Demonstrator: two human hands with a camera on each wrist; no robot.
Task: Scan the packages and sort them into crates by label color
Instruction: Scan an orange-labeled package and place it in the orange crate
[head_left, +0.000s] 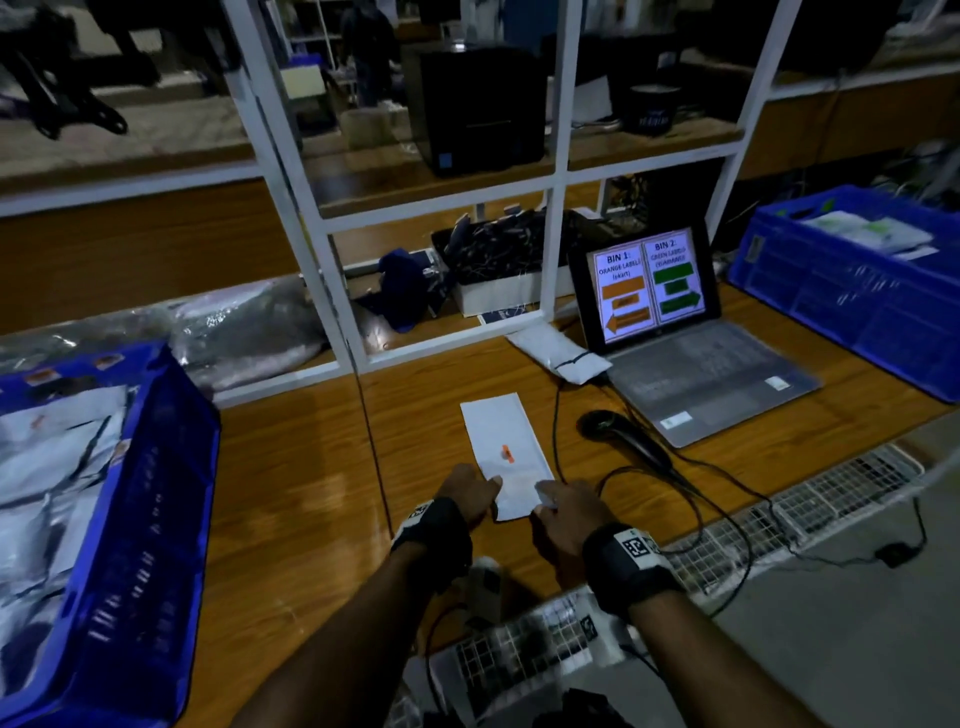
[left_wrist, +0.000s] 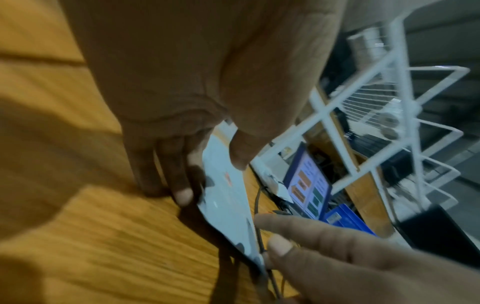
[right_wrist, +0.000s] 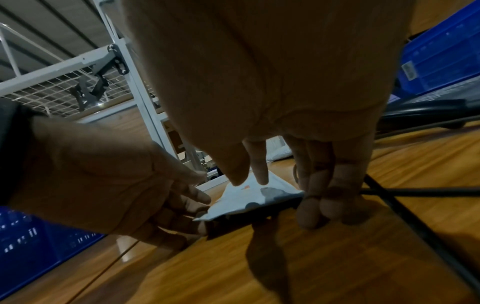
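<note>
Item: orange-labelled package (head_left: 506, 452) on worktop (head_left: 291, 467), your left hand (head_left: 467, 493) and right hand (head_left: 563, 506) each pinching its near edge; scanner (head_left: 623, 434) untouched; crating left.

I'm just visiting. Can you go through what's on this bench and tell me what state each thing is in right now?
White package: flat on the bench, orange label up, near edge lifted.
Left hand: pinches the package's near left corner.
Right hand: pinches its near right corner.
Scanner: lying on the bench, unheld.
Laptop: open, screen showing the bin guide.
Left crate: holds packages.
Right crate: holds packages.
</note>
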